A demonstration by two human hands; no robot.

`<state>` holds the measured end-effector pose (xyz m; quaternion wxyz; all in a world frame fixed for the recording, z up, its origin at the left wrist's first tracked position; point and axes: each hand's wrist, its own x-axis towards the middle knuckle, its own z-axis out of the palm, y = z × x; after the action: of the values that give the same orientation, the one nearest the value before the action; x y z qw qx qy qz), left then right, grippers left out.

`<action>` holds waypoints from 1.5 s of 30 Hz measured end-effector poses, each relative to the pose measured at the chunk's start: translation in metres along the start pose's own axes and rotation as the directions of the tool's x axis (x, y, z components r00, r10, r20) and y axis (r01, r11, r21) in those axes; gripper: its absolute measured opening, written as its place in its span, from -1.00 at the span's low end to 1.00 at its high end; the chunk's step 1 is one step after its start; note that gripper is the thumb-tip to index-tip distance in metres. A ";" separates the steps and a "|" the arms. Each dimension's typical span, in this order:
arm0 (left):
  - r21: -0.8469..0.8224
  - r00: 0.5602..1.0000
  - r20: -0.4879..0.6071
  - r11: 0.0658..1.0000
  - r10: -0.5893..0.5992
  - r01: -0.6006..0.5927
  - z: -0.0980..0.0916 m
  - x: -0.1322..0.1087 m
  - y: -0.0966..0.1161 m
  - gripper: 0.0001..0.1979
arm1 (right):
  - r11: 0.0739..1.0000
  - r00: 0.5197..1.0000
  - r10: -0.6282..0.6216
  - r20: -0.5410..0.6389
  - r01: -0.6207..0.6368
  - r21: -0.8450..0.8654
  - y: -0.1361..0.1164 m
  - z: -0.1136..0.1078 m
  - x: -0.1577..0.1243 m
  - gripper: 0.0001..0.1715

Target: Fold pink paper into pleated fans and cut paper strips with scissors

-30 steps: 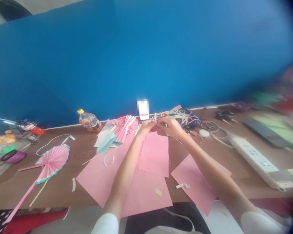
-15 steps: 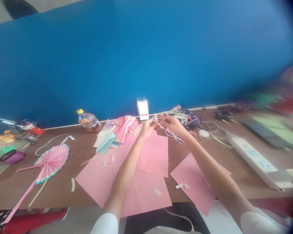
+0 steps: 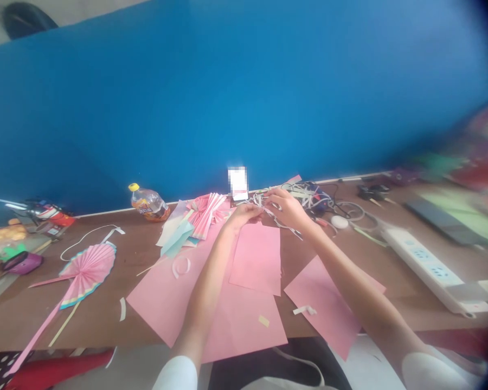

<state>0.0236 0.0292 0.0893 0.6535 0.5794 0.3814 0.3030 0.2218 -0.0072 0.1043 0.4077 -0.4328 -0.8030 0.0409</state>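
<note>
My left hand is closed in a pinch over the far end of a small pink sheet. What its fingertips hold is too small to make out. Just right of it, my right hand has curled fingers, with the thumb drawn in towards the index finger; anything between them is unclear. Thin whitish strips lie behind and below the right fingers. Beyond the hands a lit phone leans against the blue wall. Left of them sits a folded pink paper fan, partly over light blue paper.
Larger pink sheets spread across the brown table. A pleated pink fan with blue edging lies left, near a drink bottle. At right are a white power strip, tangled cables and a dark flat object.
My right hand has shifted slightly left, its index finger raised and stretched further out. My left hand has dipped a little, and the fingertips of both hands now sit differently.
</note>
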 end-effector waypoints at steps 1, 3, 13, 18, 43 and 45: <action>0.013 1.000 0.019 1.000 -0.009 0.009 0.000 -0.001 0.001 -0.53 | 0.999 1.000 -0.027 -0.001 0.027 -0.023 0.000 0.000 0.000 -0.84; 0.028 0.998 0.054 0.999 -0.016 0.015 -0.001 -0.003 0.003 -0.54 | 0.996 0.998 -0.067 0.003 0.067 -0.059 -0.001 0.001 -0.001 -0.83; 0.087 0.971 0.188 0.987 -0.146 0.132 -0.012 -0.007 0.003 -0.58 | 0.984 0.975 -0.178 0.134 0.174 0.041 -0.002 -0.001 0.002 -0.77; 0.230 0.949 0.266 0.967 -0.167 0.106 -0.016 -0.013 0.010 -0.64 | 0.971 0.945 -0.117 0.307 0.043 0.237 -0.012 -0.009 0.003 -0.83; 0.625 0.895 0.143 0.662 0.423 -0.413 -0.001 -0.021 0.029 -0.81 | 0.337 0.783 0.444 0.435 -0.596 0.729 -0.005 0.009 -0.001 -0.83; 0.679 0.864 0.137 0.590 0.484 -0.438 0.003 -0.021 0.029 -0.82 | 0.185 0.708 0.483 0.515 -0.658 0.730 -0.002 0.011 -0.001 -0.84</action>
<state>0.0166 0.0139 0.1213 0.2764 0.8484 0.3230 0.3154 0.2129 -0.0060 0.0978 0.4531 -0.4158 -0.4664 0.6359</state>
